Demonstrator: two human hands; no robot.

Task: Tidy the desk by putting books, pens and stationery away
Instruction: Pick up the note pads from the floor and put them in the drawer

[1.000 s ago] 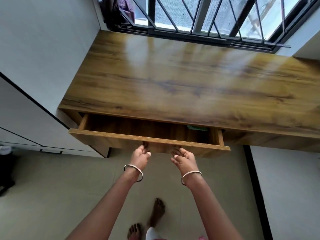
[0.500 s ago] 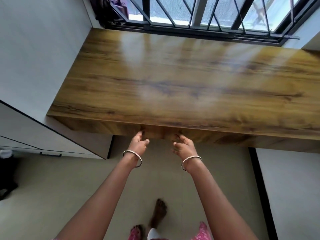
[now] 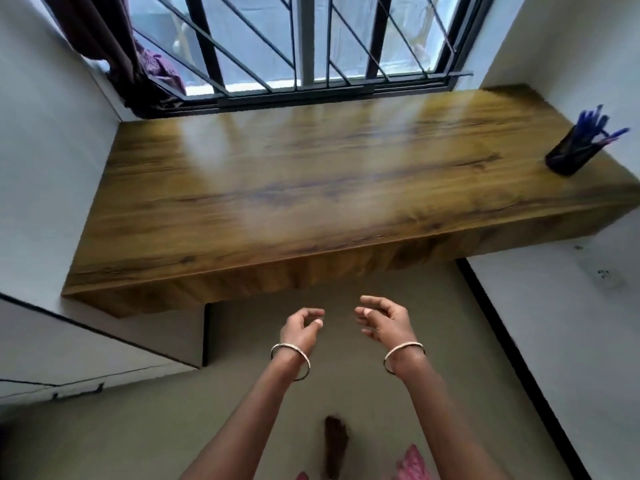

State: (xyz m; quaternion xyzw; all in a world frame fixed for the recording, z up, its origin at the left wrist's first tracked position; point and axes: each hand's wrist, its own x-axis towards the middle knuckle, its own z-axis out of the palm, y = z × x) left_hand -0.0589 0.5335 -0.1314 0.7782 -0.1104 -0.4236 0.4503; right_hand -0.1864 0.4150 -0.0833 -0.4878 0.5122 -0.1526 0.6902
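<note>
Holding blue pens [image 3: 596, 130], black holder [image 3: 573, 156] on desk [image 3: 311, 188]; both hands' fingers [image 3: 313, 311] loosely curled, empty

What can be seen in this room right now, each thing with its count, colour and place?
desk: one, brown wood grain, under the window, spanning wall to wall
pen holder: one, black, far right of the desk
pens: several, blue, standing in the pen holder
window grille: one, black bars, behind the desk
curtain: one, dark purple, left of the window
floor: grey, below the desk
bangles: two, silvery, one on each wrist
left hand: loosely curled, empty, in front of the desk
right hand: loosely curled, empty, beside it
foot: one bare, on the floor
</note>
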